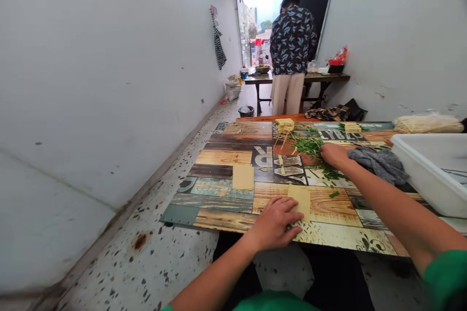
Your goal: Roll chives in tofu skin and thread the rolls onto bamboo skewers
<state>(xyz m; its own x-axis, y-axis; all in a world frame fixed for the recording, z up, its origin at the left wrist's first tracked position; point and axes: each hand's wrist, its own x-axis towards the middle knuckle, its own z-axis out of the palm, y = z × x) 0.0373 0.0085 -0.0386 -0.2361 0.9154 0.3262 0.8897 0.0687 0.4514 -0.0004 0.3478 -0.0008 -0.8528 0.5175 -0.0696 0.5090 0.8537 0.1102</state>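
My left hand (279, 221) lies at the table's near edge with fingers stretched out, touching the left side of a thin yellow tofu sheet (299, 201). Farther forward, my right hand (333, 155) dips into a loose pile of chopped greens (308, 146), its fingers bent and closed at the pile's edge; the fingertips are partly hidden. A squarish stack of similar tofu sheets (243, 177) sits left of centre. Behind the greens are rolled tofu pieces on wooden skewers (284, 126), sticks pointing toward me. Cut bits of green are scattered near the single sheet.
A grey cloth (379, 163) lies beside my right forearm, next to a white plastic tub (419, 175). More tofu rolls (352, 128) and a bag of skewers (428, 122) are along the far edge. Beyond, a person (293, 41) stands facing another table (330, 77).
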